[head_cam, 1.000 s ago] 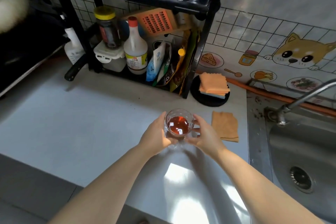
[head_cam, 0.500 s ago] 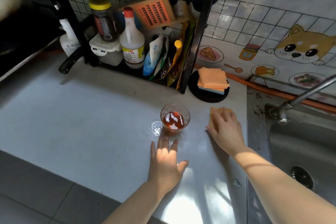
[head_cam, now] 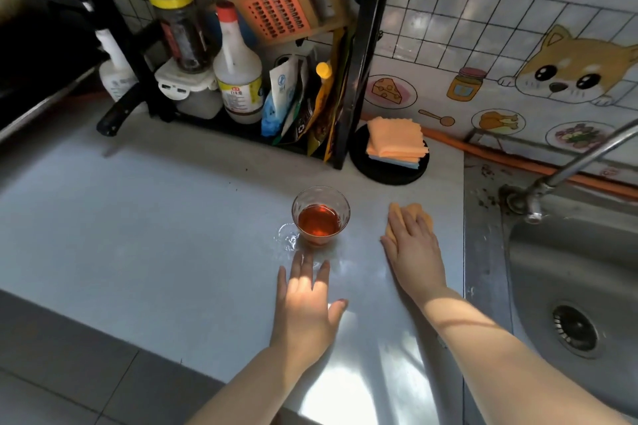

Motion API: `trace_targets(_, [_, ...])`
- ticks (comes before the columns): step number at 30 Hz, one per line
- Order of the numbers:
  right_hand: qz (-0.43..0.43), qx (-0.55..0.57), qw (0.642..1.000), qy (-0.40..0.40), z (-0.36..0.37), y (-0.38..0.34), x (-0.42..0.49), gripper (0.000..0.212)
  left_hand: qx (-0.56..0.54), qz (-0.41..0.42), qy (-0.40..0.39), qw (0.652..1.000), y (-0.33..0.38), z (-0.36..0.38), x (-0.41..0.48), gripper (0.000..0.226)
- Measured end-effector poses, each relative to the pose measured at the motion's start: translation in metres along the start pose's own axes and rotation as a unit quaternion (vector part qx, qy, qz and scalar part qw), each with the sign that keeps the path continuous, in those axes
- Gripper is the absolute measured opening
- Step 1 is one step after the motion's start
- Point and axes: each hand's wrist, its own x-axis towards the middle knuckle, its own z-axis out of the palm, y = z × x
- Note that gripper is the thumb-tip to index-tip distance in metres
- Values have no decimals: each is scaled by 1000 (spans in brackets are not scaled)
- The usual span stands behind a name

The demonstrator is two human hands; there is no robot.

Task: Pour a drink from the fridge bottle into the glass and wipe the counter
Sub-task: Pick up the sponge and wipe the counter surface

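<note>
A clear glass (head_cam: 321,215) holding reddish-brown drink stands on the grey counter (head_cam: 155,235). A small wet patch (head_cam: 287,237) lies just left of its base. My left hand (head_cam: 305,304) rests flat on the counter in front of the glass, fingers spread, holding nothing. My right hand (head_cam: 412,247) presses palm-down on an orange cloth (head_cam: 412,212) to the right of the glass; only the cloth's far edge shows past my fingers. No fridge bottle is in sight.
A black rack (head_cam: 362,55) at the back holds a white bottle (head_cam: 237,79), a jar (head_cam: 181,33) and packets. Folded orange cloths (head_cam: 397,141) sit on a black round plate. The steel sink (head_cam: 573,286) and tap (head_cam: 569,166) lie to the right.
Both hands let go of the glass, which now stands alone. My right hand moved right onto the orange cloth and bunched it; my left hand dropped flat onto the counter.
</note>
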Motion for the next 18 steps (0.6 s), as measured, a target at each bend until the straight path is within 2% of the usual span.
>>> trace_targets(4, [-40,47,998,13,-1,5,-9,48,11,14,15,1000,3,4,-6,59])
trace_targets(11, [-12,86,996,-3,-18,14,-40,42,-38,65,17,997,28,-21,-25,57])
trace_targets(14, [11,108,994,-4,-38,20,-61,43,2,90,20,996,43,-38,-24,60])
trace_targets(18, [22,76,997,12,-76,37,-95,47,34,130,18,991,74,-63,-22,61])
